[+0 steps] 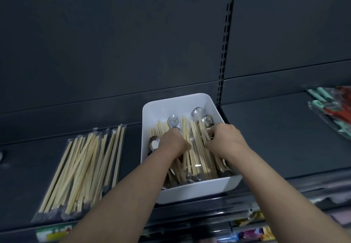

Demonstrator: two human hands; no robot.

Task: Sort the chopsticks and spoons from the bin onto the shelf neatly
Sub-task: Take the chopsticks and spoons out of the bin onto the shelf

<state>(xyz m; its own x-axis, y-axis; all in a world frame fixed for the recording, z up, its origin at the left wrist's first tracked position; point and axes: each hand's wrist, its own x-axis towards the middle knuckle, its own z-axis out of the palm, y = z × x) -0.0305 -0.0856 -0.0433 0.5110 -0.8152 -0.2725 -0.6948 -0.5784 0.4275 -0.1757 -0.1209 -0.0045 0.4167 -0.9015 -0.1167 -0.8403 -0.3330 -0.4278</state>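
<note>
Two grips reach into the white bin (190,191) standing on the shelf (266,140): my right grip (226,142) clenches round a few chopsticks (196,153) beside the spoons (173,121), my left grip (173,144) is buried in the pile, and I cannot tell whether it holds anything. More wrapped chopstick packs (81,167) lie on the shelf left of the bin.

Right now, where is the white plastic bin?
In the head view, the white plastic bin sits mid-frame on the dark metal shelf, right of the wrapped wooden chopsticks.
</note>
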